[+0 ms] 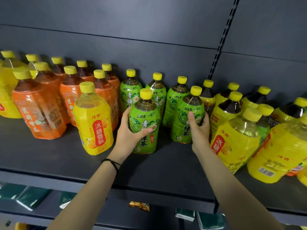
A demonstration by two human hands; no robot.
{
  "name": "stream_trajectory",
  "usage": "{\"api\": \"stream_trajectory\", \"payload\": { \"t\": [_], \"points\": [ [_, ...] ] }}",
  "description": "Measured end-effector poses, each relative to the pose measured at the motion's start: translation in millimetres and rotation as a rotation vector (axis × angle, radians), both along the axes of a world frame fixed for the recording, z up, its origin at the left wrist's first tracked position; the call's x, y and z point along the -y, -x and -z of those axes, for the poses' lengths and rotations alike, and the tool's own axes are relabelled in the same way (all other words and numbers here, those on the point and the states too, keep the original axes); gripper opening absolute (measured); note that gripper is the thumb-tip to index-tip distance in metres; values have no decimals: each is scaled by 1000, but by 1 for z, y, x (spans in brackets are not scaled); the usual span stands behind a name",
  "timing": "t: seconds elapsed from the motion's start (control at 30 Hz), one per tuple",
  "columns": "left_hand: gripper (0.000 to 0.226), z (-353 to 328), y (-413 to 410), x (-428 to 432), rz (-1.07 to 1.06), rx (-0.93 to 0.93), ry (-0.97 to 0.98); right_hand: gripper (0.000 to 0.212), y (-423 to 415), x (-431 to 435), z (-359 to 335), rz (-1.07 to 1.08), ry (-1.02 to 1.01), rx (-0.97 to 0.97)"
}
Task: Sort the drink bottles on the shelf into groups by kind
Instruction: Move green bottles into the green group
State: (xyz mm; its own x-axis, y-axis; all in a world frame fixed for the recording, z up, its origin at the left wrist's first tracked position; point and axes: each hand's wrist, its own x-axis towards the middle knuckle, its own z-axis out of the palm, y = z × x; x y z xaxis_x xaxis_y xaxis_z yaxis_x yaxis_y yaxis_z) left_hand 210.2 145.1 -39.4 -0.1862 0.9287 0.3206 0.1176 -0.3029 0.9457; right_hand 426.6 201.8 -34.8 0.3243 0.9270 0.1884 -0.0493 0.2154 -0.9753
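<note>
Head view: left hand point(131, 130) wraps a front green-label bottle point(144, 123) standing on the dark shelf point(49, 156); right hand point(198, 128) clasps a second green-label bottle point(186, 117) just beside it. Three more green bottles point(157, 93) stand behind, orange-label bottles point(39, 110) left, yellow-label bottles point(235, 140) right
</note>
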Motion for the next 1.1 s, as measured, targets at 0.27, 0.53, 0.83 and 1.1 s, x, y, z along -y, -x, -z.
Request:
{"api": "stream_trajectory", "payload": {
  "t": [0.27, 0.53, 0.83, 1.1],
  "points": [
    [98, 1, 5, -19, -249, 11, 1, 88, 22, 9, -1, -182, 19, 15],
    [92, -4, 4, -42, -455, -70, 34, 102, 61, -3, -5, -267, 33, 40],
    [71, 2, 6, -49, -552, -121, 2, 75, 90, -14, -6, -279, -41, 61],
    [78, 8, 3, -41, -491, -173, -1, 78, 88, -9, -7, -248, -29, 107]
  ]
}}
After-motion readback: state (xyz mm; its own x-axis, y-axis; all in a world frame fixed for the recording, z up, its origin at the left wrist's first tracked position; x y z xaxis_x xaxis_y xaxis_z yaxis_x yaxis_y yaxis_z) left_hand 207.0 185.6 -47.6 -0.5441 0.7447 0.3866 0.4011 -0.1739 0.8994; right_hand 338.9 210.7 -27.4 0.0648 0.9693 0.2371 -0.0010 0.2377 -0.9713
